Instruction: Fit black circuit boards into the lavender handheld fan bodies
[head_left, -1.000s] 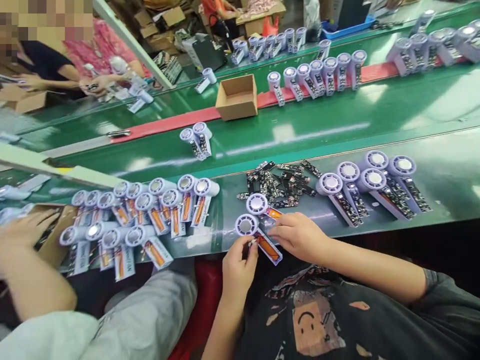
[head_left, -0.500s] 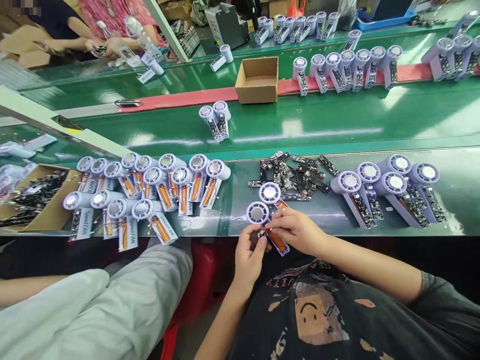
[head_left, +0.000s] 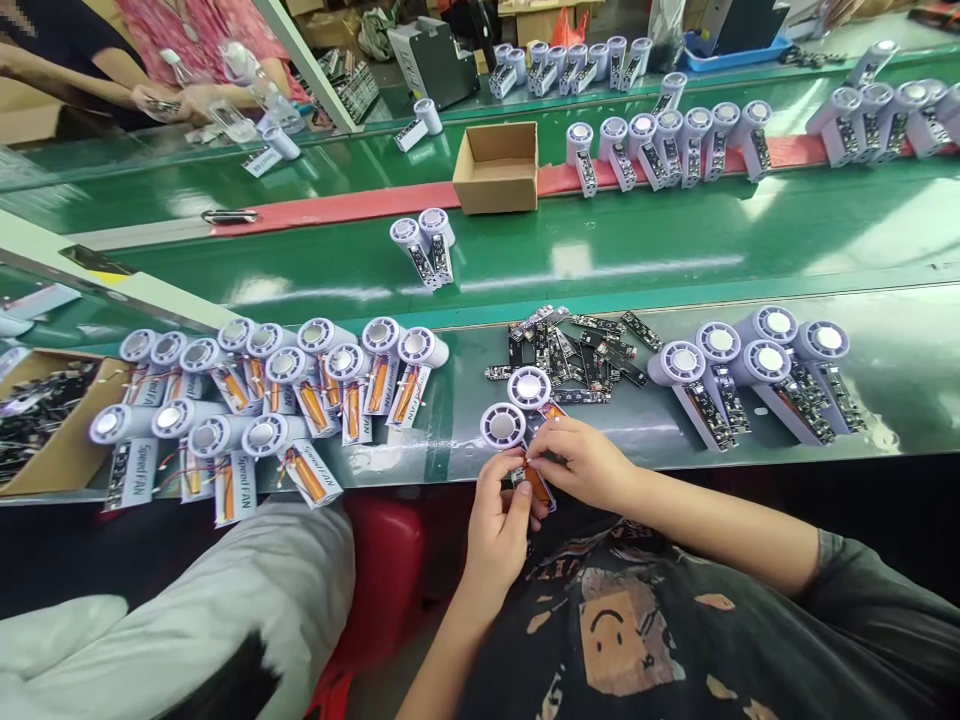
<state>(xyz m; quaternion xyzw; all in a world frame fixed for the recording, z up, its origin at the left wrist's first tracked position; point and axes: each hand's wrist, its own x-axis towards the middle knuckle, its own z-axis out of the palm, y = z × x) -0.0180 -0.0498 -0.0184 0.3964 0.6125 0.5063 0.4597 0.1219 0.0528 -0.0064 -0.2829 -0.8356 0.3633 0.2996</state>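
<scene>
Two pale lilac handheld fans lie at the bench edge in front of me. The nearer fan [head_left: 503, 427] has its handle open, showing an orange battery [head_left: 541, 492]; the other fan [head_left: 529, 387] sits just behind. My left hand [head_left: 499, 520] is closed over the nearer handle, thumb and fingers pinching a small circuit board [head_left: 518, 477], mostly covered by the fingers. My right hand [head_left: 585, 465] meets it from the right, fingertips pinched together over the handle; what they grip is too small to make out. A pile of loose circuit boards [head_left: 577, 350] lies just beyond.
Several open-handled fans [head_left: 274, 433] stand on the left, beside a cardboard box [head_left: 82, 450] of boards. Several fans with boards fitted [head_left: 681, 362] stand on the right. Beyond runs a green conveyor [head_left: 315, 260] with an empty carton [head_left: 495, 190]. A person's leg [head_left: 247, 590] is to my left.
The whole view has shifted slightly. My left hand's fingers have closed in nearer the open handle, covering more of the battery; both hands stay together there.
</scene>
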